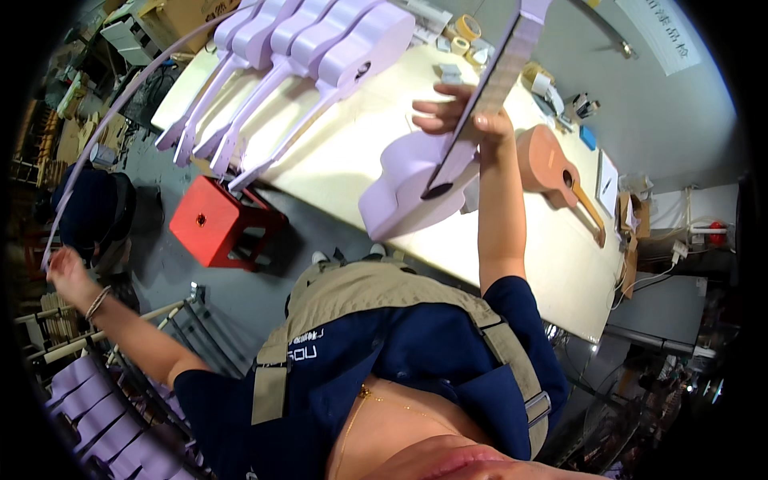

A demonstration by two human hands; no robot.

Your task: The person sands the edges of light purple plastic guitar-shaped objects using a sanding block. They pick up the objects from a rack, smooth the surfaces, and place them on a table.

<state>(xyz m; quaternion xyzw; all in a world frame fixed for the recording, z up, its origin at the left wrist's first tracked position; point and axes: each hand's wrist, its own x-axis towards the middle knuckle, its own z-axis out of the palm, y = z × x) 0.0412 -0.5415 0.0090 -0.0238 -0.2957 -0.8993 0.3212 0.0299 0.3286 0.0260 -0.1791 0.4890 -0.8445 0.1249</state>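
My right hand grips a lilac ukulele by its neck, thumb on the near side and fingers stretched out beyond it. The ukulele is tilted, its body low over the pale table and its neck rising past the top of the picture. Out at the far left, my left hand is closed on the end of a long thin lilac strip. That strip curves upward over the workshop to the top edge, where its other end is out of view.
Several lilac ukuleles lie side by side on the table's left part. A brown ukulele lies on the right, near a notepad and tape rolls. A red stool stands below; more lilac bodies sit in a rack.
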